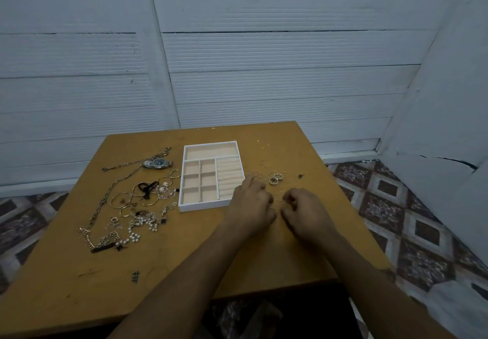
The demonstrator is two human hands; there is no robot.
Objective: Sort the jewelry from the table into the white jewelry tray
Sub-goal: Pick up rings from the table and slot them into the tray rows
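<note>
The white jewelry tray [182,208] stands in the middle of the wooden table [184,259], with beige compartments and a ring-roll section, all empty. Left of it lie a wristwatch [158,163], long chains [116,185], hoop bangles [126,201] and a tangle of bead and charm pieces [132,230]. Right of the tray a cluster of thin rings [276,177] lies on the wood. My left hand [250,204] and my right hand [303,209] rest side by side just in front of the rings, fingers curled. A small ring [282,201] is pinched at my right fingertips.
A dark speck [300,176] lies right of the rings. The table's right edge drops to a patterned floor [396,206]. White panelled walls stand behind and to the right. A dark gap shows under the table's near edge.
</note>
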